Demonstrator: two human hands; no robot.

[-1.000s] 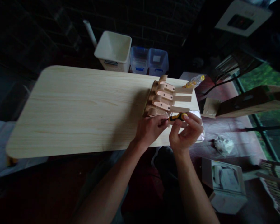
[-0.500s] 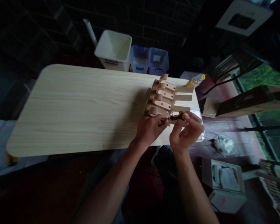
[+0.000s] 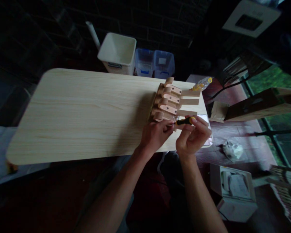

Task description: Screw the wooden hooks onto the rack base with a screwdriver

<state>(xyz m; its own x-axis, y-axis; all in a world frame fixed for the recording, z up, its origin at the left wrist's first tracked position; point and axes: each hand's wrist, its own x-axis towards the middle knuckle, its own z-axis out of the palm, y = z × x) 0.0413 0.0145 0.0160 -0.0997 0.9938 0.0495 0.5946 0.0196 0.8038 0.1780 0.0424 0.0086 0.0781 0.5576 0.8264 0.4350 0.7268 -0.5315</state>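
A black-and-yellow screwdriver (image 3: 183, 121) lies nearly level in my right hand (image 3: 192, 137), its yellow end between thumb and fingers. The tip points left, toward the pinched fingers of my left hand (image 3: 156, 132). What those fingers hold, if anything, is too small and hidden to make out. Just beyond both hands sits a wooden assembly (image 3: 169, 100) of several rounded arms, with dark screw heads in their sides and flat slats reaching right. My hands cover its near end.
The pale wooden table (image 3: 87, 113) stretches left. A plastic bottle (image 3: 201, 84) and a phone-like flat object (image 3: 208, 139) lie near its right edge. Behind stand a white bin (image 3: 117, 50) and two clear boxes (image 3: 145, 61). An open white carton (image 3: 234, 191) is on the floor at right.
Both hands and the wooden assembly stay in nearly the same place. The screwdriver's yellow end looks slightly turned between my right fingers. The whole view has shifted a little.
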